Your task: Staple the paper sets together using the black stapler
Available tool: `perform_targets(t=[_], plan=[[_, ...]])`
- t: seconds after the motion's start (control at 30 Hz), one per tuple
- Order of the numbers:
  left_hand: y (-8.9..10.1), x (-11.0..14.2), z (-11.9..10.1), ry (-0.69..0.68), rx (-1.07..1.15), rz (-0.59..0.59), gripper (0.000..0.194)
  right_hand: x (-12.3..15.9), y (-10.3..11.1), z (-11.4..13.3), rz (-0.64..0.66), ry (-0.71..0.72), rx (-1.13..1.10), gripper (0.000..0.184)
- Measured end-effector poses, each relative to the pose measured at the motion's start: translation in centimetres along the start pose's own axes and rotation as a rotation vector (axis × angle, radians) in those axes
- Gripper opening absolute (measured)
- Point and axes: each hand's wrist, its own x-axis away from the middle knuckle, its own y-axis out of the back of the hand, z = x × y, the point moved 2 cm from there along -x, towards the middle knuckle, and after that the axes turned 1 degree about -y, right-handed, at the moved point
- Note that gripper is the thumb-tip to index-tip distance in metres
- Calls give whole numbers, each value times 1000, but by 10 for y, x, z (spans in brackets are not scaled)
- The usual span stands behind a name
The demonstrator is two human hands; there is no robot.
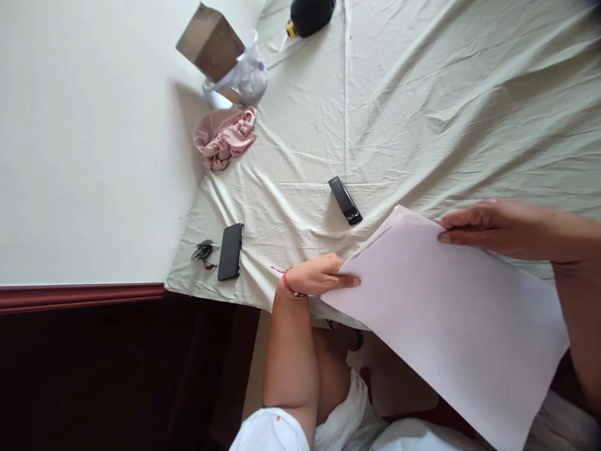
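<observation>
A stack of white paper sheets (451,319) is held tilted over the near edge of the table, its lower end hanging above my lap. My left hand (323,274), with a red string bracelet at the wrist, pinches the left edge, thumb on top and fingers underneath. On the far edge, my right hand (493,228) grips the sheets between thumb and fingers. Some sheet edges show slightly out of line at the upper left corner. Just beyond that corner, a black stapler (345,200) lies on the cloth, touched by neither hand.
A pale tablecloth (399,94) with wrinkles covers the table. Left of my hands lie a black phone (230,252) and a small dark bundle (203,250). Pink fabric (225,136), a brown box (211,44) in a whitish plastic container (251,75) and a black rounded object (310,15) are farther back.
</observation>
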Motion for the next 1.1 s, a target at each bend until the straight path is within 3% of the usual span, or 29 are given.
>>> perform_targets(t=[0.1,0.17,0.23,0.3,0.53,0.83,1.0,1.1], plan=[[5,0,3,31,143,-164,34,-6,3,-11,-95,-151,-28,56],[11,-3,6,-2,241,-371,33,-7,5,-13,-190,-228,-104,57],[16,-7,9,-38,284,-601,32,-6,4,-12,-210,-273,-183,57],[19,-13,11,-39,297,-748,30,-3,3,-12,-206,-302,-222,56],[21,-29,3,70,184,-994,13,2,2,-17,-226,-375,-318,47],[22,-44,9,78,21,-1109,5,7,1,-18,-323,-442,-466,37],[21,-41,2,-146,-268,-1348,28,8,5,-24,-364,-459,-490,36],[18,-39,-3,-362,-457,-1328,37,10,8,-24,-394,-455,-487,36]])
